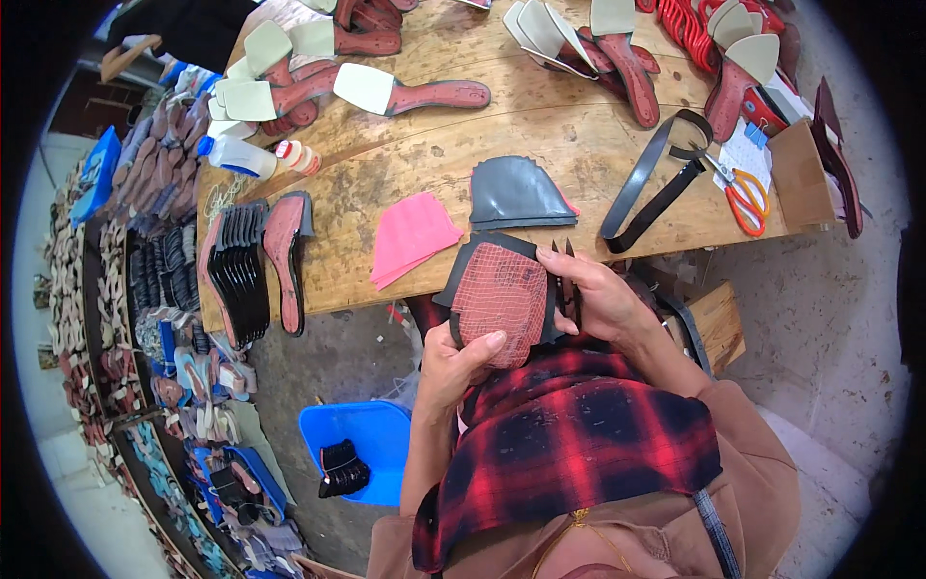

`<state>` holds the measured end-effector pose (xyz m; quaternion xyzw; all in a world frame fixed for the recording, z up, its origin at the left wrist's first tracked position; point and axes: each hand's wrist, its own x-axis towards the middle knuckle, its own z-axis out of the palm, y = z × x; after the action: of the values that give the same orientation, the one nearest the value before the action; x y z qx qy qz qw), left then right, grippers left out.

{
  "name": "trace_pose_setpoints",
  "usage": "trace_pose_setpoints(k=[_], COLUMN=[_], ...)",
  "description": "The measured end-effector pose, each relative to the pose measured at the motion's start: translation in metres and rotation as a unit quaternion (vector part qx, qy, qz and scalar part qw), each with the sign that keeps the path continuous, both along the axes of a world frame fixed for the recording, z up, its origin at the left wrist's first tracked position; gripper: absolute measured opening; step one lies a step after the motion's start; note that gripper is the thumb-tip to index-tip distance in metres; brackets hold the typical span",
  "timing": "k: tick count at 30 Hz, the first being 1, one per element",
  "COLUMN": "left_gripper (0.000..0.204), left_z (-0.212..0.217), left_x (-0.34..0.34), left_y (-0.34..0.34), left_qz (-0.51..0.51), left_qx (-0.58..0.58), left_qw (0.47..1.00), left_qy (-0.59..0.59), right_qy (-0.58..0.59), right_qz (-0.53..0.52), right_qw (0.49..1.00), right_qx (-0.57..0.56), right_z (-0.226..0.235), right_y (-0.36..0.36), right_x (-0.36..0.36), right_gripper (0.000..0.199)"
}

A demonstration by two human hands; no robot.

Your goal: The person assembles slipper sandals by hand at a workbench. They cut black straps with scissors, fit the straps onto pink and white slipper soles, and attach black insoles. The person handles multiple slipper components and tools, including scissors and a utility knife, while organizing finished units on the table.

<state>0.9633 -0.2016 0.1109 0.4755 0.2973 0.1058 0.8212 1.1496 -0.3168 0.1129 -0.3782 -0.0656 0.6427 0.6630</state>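
Observation:
My left hand (pixel 455 362) grips the lower left edge of a red, crocodile-patterned leather piece (pixel 506 294) with dark grey backing, its thumb lying on the face. My right hand (pixel 603 294) is closed at the piece's right edge. It also holds dark thread snips (pixel 577 307), their pointed tips upward; the fingers beneath are partly hidden. Just beyond, on the table, lie a stack of dark grey cut pieces (pixel 521 196) and some pink cut pieces (pixel 415 236).
The wooden table (pixel 405 154) carries red insoles (pixel 439 95), a black strap (pixel 637 183), orange-handled scissors (pixel 748 203) and a white bottle (pixel 236 156). Black-edged insoles (pixel 241 275) stand at its left edge. A blue bin (pixel 386 454) is below, beside loaded shelves (pixel 125 386).

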Motion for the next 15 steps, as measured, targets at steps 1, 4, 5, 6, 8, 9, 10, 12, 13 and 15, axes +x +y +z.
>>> trace_pose_setpoints(k=[1, 4, 5, 6, 8, 9, 10, 12, 13, 15], left_gripper=[0.030, 0.029, 0.029, 0.031, 0.037, 0.041, 0.041, 0.042, 0.041, 0.044], left_z=[0.002, 0.001, 0.000, -0.005, -0.012, -0.012, -0.015, -0.019, -0.019, -0.014], left_x=[0.001, 0.001, 0.003, 0.007, 0.015, 0.018, 0.018, 0.018, 0.017, 0.015], left_y=[0.000, 0.003, 0.006, 0.007, 0.001, -0.001, -0.002, -0.002, -0.001, -0.004], left_qz=[0.002, 0.000, -0.003, 0.005, 0.065, 0.065, 0.068, 0.079, 0.074, 0.073], left_qx=[0.000, 0.026, 0.040, 0.069, 0.031, 0.029, 0.021, 0.010, 0.018, -0.024], left_qw=[1.000, 0.999, 0.998, 0.995, 0.997, 0.997, 0.997, 0.997, 0.997, 0.997], left_qy=[-0.001, 0.033, 0.051, 0.077, -0.012, 0.001, 0.001, -0.002, 0.005, 0.021], right_qy=[0.007, -0.011, -0.011, -0.007, -0.081, -0.166, -0.253, -0.275, -0.288, -0.228], right_qz=[0.004, -0.009, -0.013, -0.018, 0.001, 0.038, 0.076, 0.093, 0.103, 0.066], right_qw=[1.000, 1.000, 1.000, 1.000, 0.997, 0.984, 0.960, 0.952, 0.947, 0.968], right_qx=[0.009, -0.003, -0.001, -0.004, -0.005, -0.049, -0.090, -0.101, -0.103, -0.078], right_z=[0.001, -0.004, -0.003, -0.005, -0.012, -0.022, -0.031, -0.038, -0.041, -0.052], right_y=[-0.001, -0.002, 0.000, 0.000, 0.004, 0.004, 0.003, 0.003, 0.005, 0.004], right_x=[-0.001, -0.005, -0.005, -0.005, -0.004, 0.002, 0.005, 0.003, 0.003, -0.003], right_gripper=[0.027, 0.027, 0.027, 0.027, 0.030, 0.030, 0.031, 0.031, 0.031, 0.030])
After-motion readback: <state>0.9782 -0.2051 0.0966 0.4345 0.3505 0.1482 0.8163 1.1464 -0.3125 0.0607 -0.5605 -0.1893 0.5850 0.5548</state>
